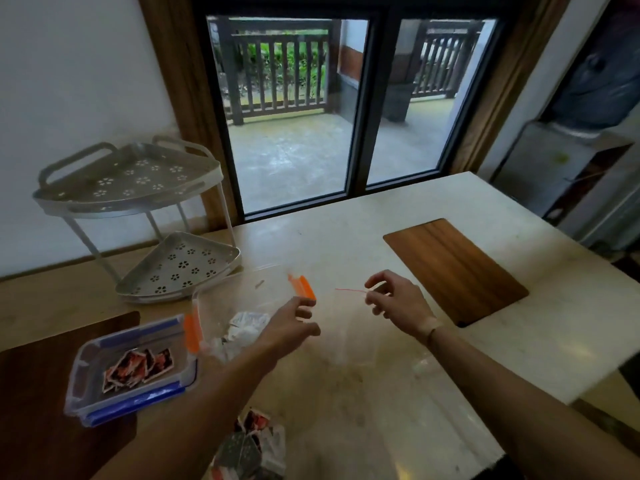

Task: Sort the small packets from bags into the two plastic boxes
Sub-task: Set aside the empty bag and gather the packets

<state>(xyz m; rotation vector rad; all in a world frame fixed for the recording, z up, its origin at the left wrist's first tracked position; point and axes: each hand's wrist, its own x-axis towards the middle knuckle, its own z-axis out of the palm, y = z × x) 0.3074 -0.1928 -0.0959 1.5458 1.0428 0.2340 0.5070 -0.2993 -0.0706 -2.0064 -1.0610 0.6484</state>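
1. The left hand point(291, 323) reaches over a pale stone table point(346, 244), fingers loosely curled. Its fingertips lie against the orange clip of a clear plastic box point(242, 306); motion blur hides whether they actually grip it.
2. That clear box has see-through walls and orange latches on two sides. White crinkled packets point(242, 327) lie heaped inside it.
3. The right hand point(398, 303) hovers above the table, fingers bent toward the thumb. It pinches the thin red strip along the rim of a clear plastic bag point(360, 341), which hangs limp and nearly invisible between the two arms.
4. A second box point(131, 368), rectangular with rounded corners, clear walls and blue latches, sits to the left, partly on a dark wooden mat point(41, 410). Red-and-black square packets point(138, 367) lie flat in its bottom.
5. More red, black and white packets in a bag point(252, 445) lie at the near table edge, beside the left forearm.
6. A two-tier corner rack point(138, 216) of pale perforated metal with flower-shaped holes and thin white legs stands at the far left.
7. A rectangular wooden board point(453, 271) with straight grain and rounded corners lies flat to the right, well apart from the boxes.
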